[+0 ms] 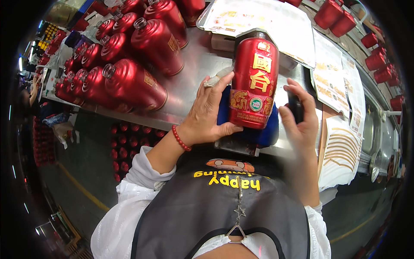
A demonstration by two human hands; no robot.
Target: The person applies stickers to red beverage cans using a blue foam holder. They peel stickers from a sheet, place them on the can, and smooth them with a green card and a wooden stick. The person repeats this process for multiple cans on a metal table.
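Observation:
A glossy red bottle (253,96) with raised gold characters, a gold patterned band and a small round green-and-white label lies in front of me, its neck end away from me. Under its lower part shows a blue padded rest (268,133). Along the bottle's left side my left hand (208,108) grips it, thumb at the base corner, a pale wrap on one finger. Just off its right side, my right hand (304,114) is curled around a small black object (295,107), partly hidden and blurred, whose kind I cannot make out.
Several red bottles (136,86) stand at the left of the metal table (198,56). Sheets of gold-printed labels (267,19) lie beyond the bottle, more sheets (332,80) at the right, and a sheet of curved gold strips (343,149) nearer. More bottles (125,142) sit below the table's left edge.

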